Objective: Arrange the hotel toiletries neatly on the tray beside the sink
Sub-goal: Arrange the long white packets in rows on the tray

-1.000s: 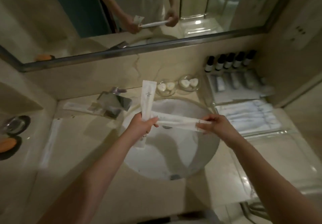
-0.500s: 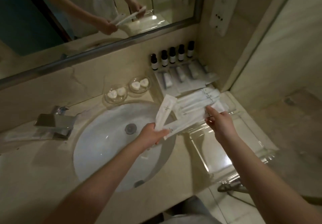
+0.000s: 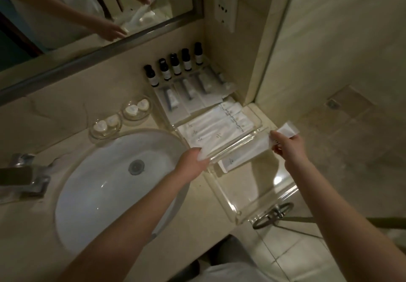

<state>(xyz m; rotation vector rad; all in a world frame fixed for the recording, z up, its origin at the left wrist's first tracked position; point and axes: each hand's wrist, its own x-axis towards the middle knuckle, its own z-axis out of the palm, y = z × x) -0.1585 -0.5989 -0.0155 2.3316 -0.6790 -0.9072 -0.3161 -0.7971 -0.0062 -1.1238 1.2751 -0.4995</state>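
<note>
Both hands pinch the long white paper-wrapped sachet (image 3: 248, 147): left hand (image 3: 192, 161) at eight o'clock, right hand (image 3: 285, 144) at two; light, floppy, best gripped at its ends

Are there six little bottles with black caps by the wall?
No, only five small black-capped bottles stand in a row against the wall, behind the packets in the clear tray.

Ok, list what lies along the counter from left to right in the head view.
Faucet → sink basin → left hand → clear tray → right hand holding a white sachet.
</note>
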